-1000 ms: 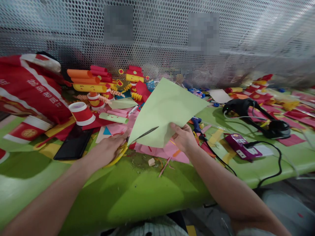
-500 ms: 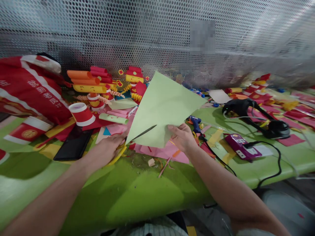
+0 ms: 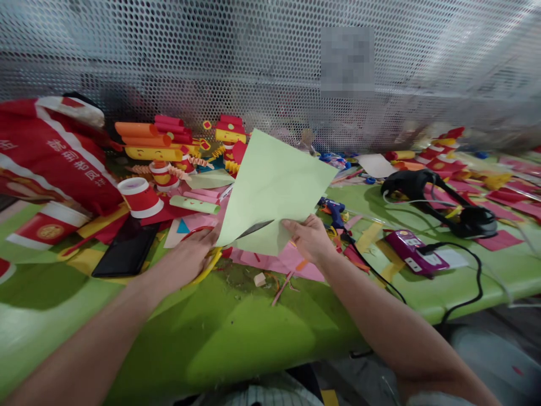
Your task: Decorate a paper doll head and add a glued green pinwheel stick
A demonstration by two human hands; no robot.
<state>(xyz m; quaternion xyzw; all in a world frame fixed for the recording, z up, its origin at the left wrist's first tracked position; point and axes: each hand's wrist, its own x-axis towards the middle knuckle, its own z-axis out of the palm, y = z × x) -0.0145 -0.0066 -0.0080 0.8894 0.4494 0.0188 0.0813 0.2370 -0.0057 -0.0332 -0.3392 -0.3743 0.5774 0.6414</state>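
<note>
Gripping yellow-handled scissors (image 3: 220, 251) in your left hand (image 3: 190, 256), you cut the light green paper (image 3: 274, 189) pinched by your right hand (image 3: 310, 239).

the green sheet (image 3: 274, 186) hides part of the scissors (image 3: 236, 239); a blurred patch (image 3: 346, 61) covers the mesh.

**A paper-craft workbench**

This is a craft workshop. A green table (image 3: 253, 338) is littered with coloured paper scraps (image 3: 279, 260), with a heap of finished paper figures (image 3: 177, 149) at 11 o'clock and more (image 3: 443, 155) at 2 o'clock. A blue glue gun (image 3: 336, 210) lies near centre and a red paper cup (image 3: 140, 197) at 10 o'clock. A perforated metal screen (image 3: 270, 62) closes off the bench at 12 o'clock.
</note>
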